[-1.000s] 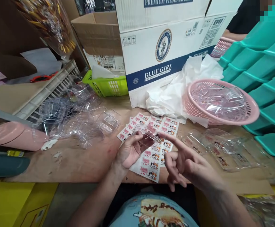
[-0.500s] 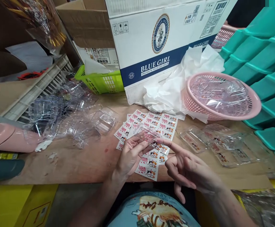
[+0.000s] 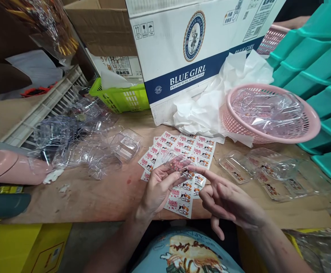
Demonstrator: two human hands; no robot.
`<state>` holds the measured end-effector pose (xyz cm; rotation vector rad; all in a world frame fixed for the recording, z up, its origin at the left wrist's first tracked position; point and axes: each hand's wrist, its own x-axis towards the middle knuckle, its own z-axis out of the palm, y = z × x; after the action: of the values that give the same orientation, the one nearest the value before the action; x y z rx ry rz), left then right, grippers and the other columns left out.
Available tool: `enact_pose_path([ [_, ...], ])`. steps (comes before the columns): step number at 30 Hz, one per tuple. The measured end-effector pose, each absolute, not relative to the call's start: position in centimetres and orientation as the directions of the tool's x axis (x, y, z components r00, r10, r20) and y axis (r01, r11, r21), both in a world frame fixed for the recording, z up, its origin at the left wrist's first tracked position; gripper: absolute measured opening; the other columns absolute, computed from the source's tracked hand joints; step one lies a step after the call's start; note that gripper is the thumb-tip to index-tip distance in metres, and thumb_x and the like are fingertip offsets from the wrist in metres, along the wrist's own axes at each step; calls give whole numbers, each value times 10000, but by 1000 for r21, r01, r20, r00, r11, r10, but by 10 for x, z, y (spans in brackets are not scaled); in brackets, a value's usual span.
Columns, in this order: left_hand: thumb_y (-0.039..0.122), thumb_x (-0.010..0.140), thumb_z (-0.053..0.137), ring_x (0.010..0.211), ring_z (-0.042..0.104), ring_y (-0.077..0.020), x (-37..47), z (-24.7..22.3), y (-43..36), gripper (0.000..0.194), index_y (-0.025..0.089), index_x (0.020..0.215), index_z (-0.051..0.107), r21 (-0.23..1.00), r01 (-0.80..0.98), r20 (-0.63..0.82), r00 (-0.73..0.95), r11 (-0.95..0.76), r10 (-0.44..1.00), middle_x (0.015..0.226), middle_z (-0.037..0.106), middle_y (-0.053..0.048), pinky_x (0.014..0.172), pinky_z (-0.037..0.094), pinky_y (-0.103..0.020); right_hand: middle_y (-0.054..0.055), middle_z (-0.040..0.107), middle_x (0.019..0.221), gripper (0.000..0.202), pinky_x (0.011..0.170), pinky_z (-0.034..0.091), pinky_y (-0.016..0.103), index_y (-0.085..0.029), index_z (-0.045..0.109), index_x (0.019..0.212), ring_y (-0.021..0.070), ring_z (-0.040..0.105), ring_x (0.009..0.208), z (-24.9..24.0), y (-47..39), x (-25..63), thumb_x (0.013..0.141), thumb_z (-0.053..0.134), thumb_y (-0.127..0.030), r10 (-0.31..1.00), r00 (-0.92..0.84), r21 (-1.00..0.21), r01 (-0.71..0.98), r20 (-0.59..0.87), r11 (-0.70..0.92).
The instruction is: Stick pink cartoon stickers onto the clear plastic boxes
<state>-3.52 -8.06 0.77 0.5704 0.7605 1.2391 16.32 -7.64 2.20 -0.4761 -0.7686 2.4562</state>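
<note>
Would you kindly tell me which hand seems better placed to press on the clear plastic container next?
Probably the right hand: its index finger is stretched out to the right edge of the clear plastic container, and it grips nothing visible. The left hand is occupied, holding that container.

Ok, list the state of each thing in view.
Clear plastic container, held in left hand
Right hand, index finger extended
White rectangular paper sticker sheets, overlapping
Pink oval plastic basket, holding clear plastic pieces
Thin white paper, crumpled
Pink cylindrical container, lying sideways
White-and-blue cardboard box, upright
</note>
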Motion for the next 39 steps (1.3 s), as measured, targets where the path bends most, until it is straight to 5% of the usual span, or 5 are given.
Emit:
enact_pose_path([
  [15,277,853,712,1155,673,-292,-37,7,-83,175,185,990,770,752,-616,-211,112,234,971,1197,734,-101,979,567,-441,-111,456,571,685,466,598,275,-284,303,1532,9,255,380,26,-77,160,943,626,-421,597,-775,-633,-359,-206,-686],
  [22,326,814,757,983,738,-232,-23,3,-81,166,183,897,768,812,-569,-227,-108,127,968,1010,782,-59,916,596,-393,-99,404,519,866,419,471,244,-216,175,1590,97,365,425,28,-85,154,910,641,-482,810,-505,-945,33,-297,-326],
  [27,314,770,801,894,741,-173,-23,2,-77,140,186,810,761,805,-592,-199,-208,39,958,932,782,-14,886,609,-357,2,560,593,927,525,439,318,-207,74,1613,176,456,481,10,-100,138,914,646,-415,949,-274,-767,572,155,290],
  [31,301,767,808,883,742,-153,-25,9,-80,125,200,827,767,765,-638,-242,-165,83,956,938,789,-11,866,607,-302,125,696,774,742,642,503,391,-213,226,1596,254,598,626,4,-101,130,973,496,-513,927,-359,-559,749,107,355],
  [39,334,833,740,1015,730,-253,-18,16,-86,279,238,1095,728,940,-301,-105,201,164,974,1088,767,-63,949,588,-463,111,578,1304,634,939,513,407,-302,319,1539,252,593,1123,34,-76,199,966,575,-388,919,-145,-756,530,367,386],
])
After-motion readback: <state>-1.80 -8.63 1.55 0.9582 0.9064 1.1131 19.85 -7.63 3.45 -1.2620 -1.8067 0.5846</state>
